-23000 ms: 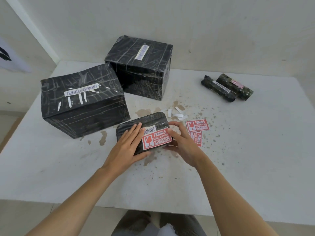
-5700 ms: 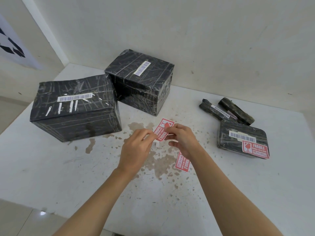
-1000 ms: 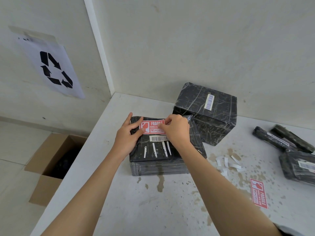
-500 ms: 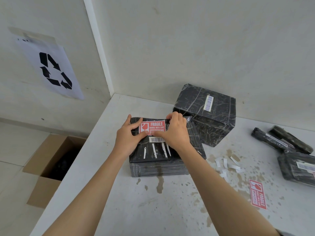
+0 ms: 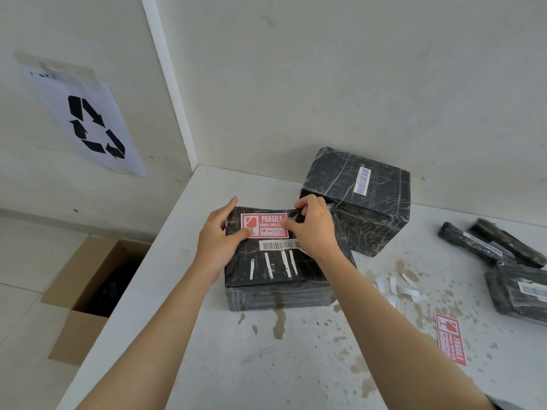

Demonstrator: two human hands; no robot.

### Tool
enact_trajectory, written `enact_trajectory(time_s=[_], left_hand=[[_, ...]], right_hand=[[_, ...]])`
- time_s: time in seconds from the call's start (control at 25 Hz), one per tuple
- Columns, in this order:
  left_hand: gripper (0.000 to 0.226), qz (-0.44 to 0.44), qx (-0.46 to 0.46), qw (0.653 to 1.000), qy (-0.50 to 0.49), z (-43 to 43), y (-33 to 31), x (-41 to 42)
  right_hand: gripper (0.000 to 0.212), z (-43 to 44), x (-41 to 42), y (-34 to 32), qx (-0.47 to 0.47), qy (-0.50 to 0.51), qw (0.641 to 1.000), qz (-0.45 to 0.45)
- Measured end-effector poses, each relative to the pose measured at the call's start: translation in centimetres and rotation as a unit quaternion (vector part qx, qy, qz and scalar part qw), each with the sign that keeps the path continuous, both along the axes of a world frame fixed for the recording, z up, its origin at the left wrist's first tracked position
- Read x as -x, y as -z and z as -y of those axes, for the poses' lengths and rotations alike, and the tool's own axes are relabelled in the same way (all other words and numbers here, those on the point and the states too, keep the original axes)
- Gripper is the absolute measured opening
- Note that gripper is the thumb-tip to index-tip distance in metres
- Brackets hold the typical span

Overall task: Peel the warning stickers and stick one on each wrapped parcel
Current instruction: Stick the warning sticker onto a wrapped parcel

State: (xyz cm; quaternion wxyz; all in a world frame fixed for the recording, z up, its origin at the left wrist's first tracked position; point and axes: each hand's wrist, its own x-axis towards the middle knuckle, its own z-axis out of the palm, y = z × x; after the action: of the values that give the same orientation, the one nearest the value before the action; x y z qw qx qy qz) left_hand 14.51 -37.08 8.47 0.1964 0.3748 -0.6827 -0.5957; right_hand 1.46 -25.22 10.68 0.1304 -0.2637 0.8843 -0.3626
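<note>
Sticker [image 5: 264, 225] lies long-side left-right across parcel [image 5: 275, 270] (text upright)

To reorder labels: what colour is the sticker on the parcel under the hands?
The sticker is red with white print; head view.

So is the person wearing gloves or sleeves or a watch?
No gloves, rings or watch: the left hand and the right hand are bare. The left forearm and right forearm are bare too. A bit of grey cloth shows at the bottom edge, maybe a short sleeve.
</note>
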Motion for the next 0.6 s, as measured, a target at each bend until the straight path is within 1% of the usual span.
enact_trajectory(time_s=[0.08,0.2,0.28,0.44,0.48,0.52,0.6], left_hand=[[0.059,0.010,-0.014,1.000,-0.019,0.5,-0.1,0.4],[0.039,0.031,0.010,0.999,-0.035,1.3,0.0,1.0],[0.032,0.049,0.035,0.997,-0.050,1.2,-0.1,1.6],[0.030,0.062,0.093,0.991,-0.069,0.7,0.0,2.2],[0.029,0.069,0.105,0.989,-0.072,0.7,0.0,2.3],[0.028,0.074,0.113,0.988,-0.074,0.6,0.1,2.3],[0.024,0.081,0.127,0.986,-0.074,0.6,0.2,2.4]], right_hand=[[0.036,0.3,0.0,0.1,0.001,0.025,1.000,-0.011],[0.039,0.7,-0.1,0.3,-0.021,0.049,0.998,-0.028],[0.047,1.2,-0.1,0.4,-0.039,0.055,0.997,-0.044],[0.072,2.2,-0.7,0.4,-0.102,0.071,0.989,-0.086],[0.075,2.3,-0.7,0.4,-0.111,0.071,0.987,-0.095],[0.073,2.3,-0.7,0.5,-0.109,0.068,0.987,-0.099],[0.058,1.8,-0.3,0.6,-0.081,0.046,0.991,-0.094]])
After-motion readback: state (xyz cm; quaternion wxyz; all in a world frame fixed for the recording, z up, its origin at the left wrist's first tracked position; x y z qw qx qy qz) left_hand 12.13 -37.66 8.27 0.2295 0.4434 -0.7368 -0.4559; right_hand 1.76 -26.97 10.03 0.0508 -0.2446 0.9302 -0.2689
